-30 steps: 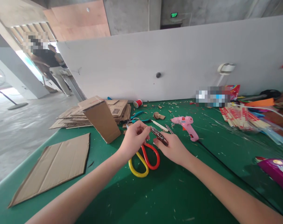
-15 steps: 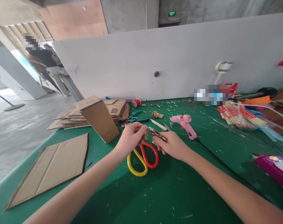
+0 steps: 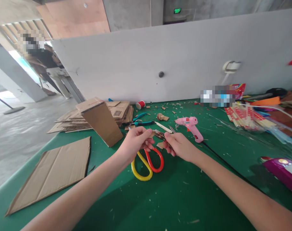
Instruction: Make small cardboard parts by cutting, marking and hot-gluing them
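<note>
My left hand pinches a small piece of cardboard between thumb and fingers. My right hand is closed around a small silver plier-like tool, its jaws at the edge of that piece; its exact kind is hard to make out. Below both hands lie scissors with one yellow and one red handle, their blades hidden by my left hand. A small cardboard scrap shows between the hands. Just beyond are teal-handled pliers and a thin white tool.
A pink glue gun lies right of the hands, its black cord trailing right. At left are a flat cardboard sheet, a tilted cardboard box and stacked cardboard. A red thread spool sits near the white partition.
My right hand has shifted slightly right and its thumb now presses on top of the tool. More of the cardboard in my left hand shows, and a scrap is now visible below.
</note>
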`<state>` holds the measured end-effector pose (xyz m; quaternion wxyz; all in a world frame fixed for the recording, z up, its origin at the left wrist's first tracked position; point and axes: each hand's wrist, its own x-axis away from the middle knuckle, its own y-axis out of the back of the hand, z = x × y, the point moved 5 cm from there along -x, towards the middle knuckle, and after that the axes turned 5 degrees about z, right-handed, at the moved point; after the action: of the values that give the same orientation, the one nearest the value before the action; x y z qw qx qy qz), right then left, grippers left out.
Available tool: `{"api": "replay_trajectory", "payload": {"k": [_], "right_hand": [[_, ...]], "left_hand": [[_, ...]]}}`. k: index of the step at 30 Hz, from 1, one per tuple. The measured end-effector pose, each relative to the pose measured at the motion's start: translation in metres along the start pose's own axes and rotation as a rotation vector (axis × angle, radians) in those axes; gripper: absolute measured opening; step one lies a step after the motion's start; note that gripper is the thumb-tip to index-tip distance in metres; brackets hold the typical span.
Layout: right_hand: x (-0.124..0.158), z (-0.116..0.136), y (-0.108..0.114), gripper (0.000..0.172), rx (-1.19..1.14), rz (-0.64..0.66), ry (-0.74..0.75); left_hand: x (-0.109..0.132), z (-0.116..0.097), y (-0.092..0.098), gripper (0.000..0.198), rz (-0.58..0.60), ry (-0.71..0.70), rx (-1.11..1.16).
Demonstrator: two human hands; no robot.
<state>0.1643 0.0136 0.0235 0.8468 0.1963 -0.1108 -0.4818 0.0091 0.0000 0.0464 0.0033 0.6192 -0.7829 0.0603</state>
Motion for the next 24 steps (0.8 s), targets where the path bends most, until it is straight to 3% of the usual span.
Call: {"api": "replay_trajectory", "payload": {"k": [16, 24], "right_hand": [[0.0004, -0.0049, -0.0023, 0.065, 0.030, 0.045, -0.052], [-0.0003, -0.0069, -0.0023, 0.063, 0.049, 0.091, -0.078]], "left_hand": [[-0.0013, 0.0073, 0.0025, 0.026, -0.078, 0.104, -0.055], [-0.0030, 0.0054, 0.0050, 0.027, -0.026, 0.145, -0.099]]}}
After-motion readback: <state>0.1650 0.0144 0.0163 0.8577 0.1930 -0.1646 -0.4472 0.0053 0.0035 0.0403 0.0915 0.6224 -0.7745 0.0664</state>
